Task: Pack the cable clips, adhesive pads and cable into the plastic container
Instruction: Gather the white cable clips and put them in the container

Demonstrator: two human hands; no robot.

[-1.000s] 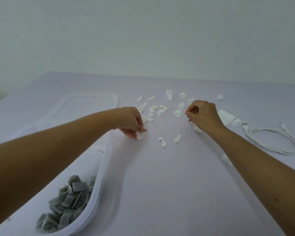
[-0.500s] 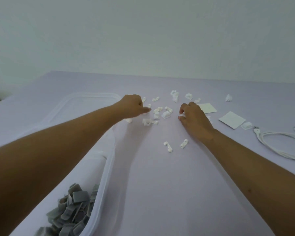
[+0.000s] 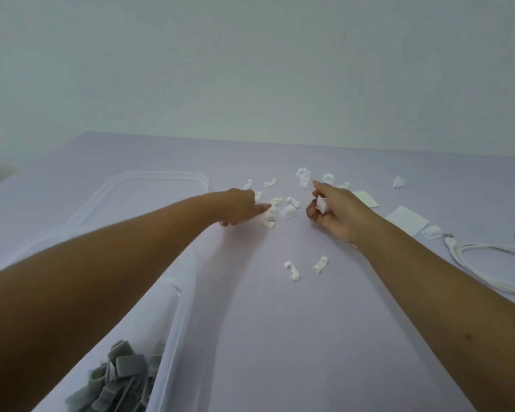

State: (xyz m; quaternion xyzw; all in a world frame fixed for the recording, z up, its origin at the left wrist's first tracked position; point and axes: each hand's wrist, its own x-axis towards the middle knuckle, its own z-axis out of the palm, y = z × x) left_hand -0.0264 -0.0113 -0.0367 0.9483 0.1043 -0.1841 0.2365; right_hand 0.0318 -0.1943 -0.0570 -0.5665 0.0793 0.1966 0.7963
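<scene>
Several small white cable clips lie scattered across the middle of the lilac table. My left hand reaches into the cluster, its fingers pinched on white clips. My right hand is raised a little, palm turned inward, and grips a white clip. Two more clips lie nearer to me. White adhesive pads rest to the right. A coiled white cable lies at the far right. The clear plastic container at the lower left holds grey clips.
The container's clear lid lies flat behind it on the left. A pale wall rises beyond the table's far edge. One stray white clip sits at the back right.
My left hand moved from near the container out to the clip cluster and closed on clips. My right hand dropped to the table, then lifted and turned with a clip in it.
</scene>
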